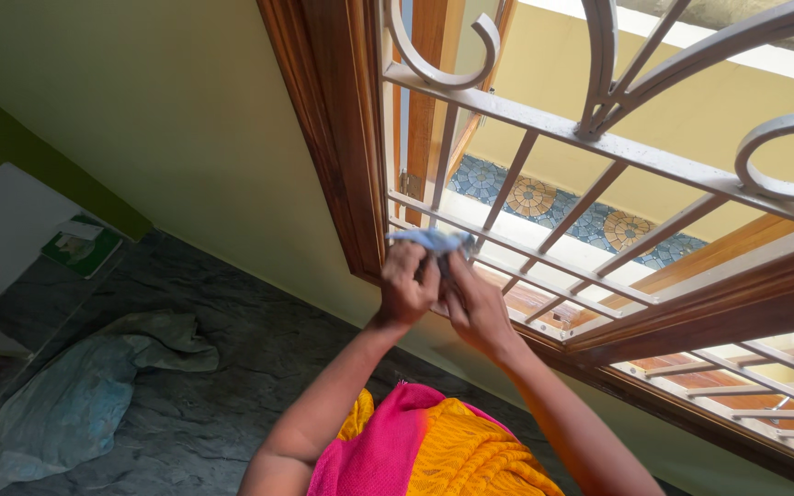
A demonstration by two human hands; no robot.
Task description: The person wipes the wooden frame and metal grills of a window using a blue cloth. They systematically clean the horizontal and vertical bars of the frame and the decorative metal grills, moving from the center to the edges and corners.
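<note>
Both my hands are raised to the white metal window grille (544,124). My left hand (406,285) and my right hand (472,301) are closed together on a small pale blue cloth (434,241), which is pressed against a lower horizontal bar of the grille. The grille sits in a brown wooden window frame (337,138). My forearms reach up from the bottom of the view.
A pink and orange garment (425,450) lies at the bottom centre. On the dark stone floor (232,349) lies a crumpled pale cloth (85,386). A green box (80,246) rests on a surface at the left. The wall (167,110) is pale yellow-green.
</note>
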